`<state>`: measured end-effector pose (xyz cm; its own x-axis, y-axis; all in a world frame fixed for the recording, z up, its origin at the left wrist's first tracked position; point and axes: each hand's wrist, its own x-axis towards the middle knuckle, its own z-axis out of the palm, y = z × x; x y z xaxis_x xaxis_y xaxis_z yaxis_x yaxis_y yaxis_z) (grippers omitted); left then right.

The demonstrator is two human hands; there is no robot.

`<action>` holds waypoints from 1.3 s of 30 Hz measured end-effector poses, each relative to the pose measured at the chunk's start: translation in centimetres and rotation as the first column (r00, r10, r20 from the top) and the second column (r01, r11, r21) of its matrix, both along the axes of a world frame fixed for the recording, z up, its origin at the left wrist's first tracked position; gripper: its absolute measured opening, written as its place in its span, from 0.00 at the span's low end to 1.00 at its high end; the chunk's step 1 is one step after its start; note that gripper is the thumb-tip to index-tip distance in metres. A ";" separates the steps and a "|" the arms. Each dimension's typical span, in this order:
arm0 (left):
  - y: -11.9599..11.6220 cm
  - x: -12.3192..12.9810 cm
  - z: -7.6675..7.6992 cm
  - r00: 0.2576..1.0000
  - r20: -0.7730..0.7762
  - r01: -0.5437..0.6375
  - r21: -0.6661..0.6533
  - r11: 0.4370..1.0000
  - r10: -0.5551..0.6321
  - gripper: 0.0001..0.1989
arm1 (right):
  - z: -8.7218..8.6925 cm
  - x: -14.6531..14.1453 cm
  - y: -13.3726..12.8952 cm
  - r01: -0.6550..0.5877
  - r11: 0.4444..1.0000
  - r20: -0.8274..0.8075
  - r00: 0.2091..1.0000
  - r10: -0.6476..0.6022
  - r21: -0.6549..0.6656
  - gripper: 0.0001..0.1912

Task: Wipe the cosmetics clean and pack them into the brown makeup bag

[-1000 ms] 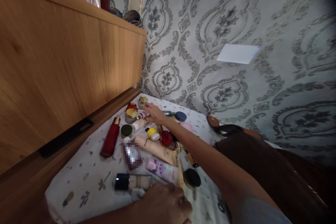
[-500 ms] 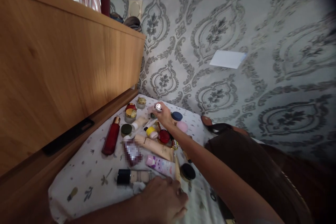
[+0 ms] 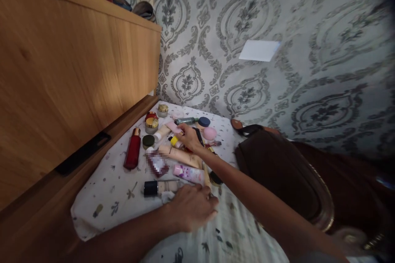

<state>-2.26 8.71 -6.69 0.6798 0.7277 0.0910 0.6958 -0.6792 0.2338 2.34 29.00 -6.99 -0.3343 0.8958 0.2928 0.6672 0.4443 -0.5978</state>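
Observation:
My right hand (image 3: 189, 137) reaches over the middle of a cluster of cosmetics, its fingers pinched on a small pale pink item (image 3: 173, 126) of unclear kind. A yellow-capped bottle (image 3: 175, 141) lies just below those fingers, and a slim green tube (image 3: 185, 121) lies beyond them. My left hand (image 3: 196, 205) rests palm down at the near side, fingers curled; what is under them is hidden. Touching or close to it are a foundation bottle (image 3: 168, 188) with a black cap, a crumpled white piece (image 3: 167, 196) and a pink-and-purple tube (image 3: 189, 174).
A red bottle (image 3: 132, 149), gold-lidded jar (image 3: 152, 125), blue-lidded jar (image 3: 204, 122), pink sponge (image 3: 210, 133) and peach tube (image 3: 180, 156) lie on the patterned cloth (image 3: 114, 191). A wooden cabinet (image 3: 92, 53) borders the left, a brown bag (image 3: 277, 172) the right, a papered wall behind.
My right hand has left the silver-ended item near the wall, come nearer and pinched the pink item. The green tube now shows lying there. My left hand stays in place; the view has shifted.

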 end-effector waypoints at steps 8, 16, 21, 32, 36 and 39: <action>-0.5 -0.3 0.3 1.000 0.011 -0.020 0.023 1.000 0.020 0.14 | 1.0 3.5 -3.5 0.007 0.993 0.158 0.987 -0.026 0.115 0.15; -0.6 -0.4 -0.4 1.000 -0.015 0.012 0.072 0.997 -0.011 0.11 | 0.0 8.3 -5.1 0.017 0.989 0.265 0.963 -0.057 0.150 0.12; -0.6 -0.4 -0.6 1.000 -0.009 0.014 0.084 0.996 -0.014 0.10 | 0.0 8.8 -5.6 0.008 0.993 0.293 0.955 -0.044 0.121 0.17; -0.7 -0.5 -0.6 1.000 0.007 0.020 0.086 0.996 -0.021 0.09 | 0.1 8.6 -6.6 0.087 0.989 0.350 0.928 -0.125 0.120 0.19; -0.7 -0.5 -0.7 1.000 0.002 0.026 0.076 0.997 -0.026 0.10 | 0.3 7.6 -6.3 0.060 0.988 0.364 0.925 -0.108 0.139 0.22; -0.7 -0.5 -0.9 1.000 0.007 0.026 0.078 0.997 -0.026 0.10 | 0.8 6.5 -6.0 -0.011 0.992 0.422 0.906 -0.042 0.122 0.20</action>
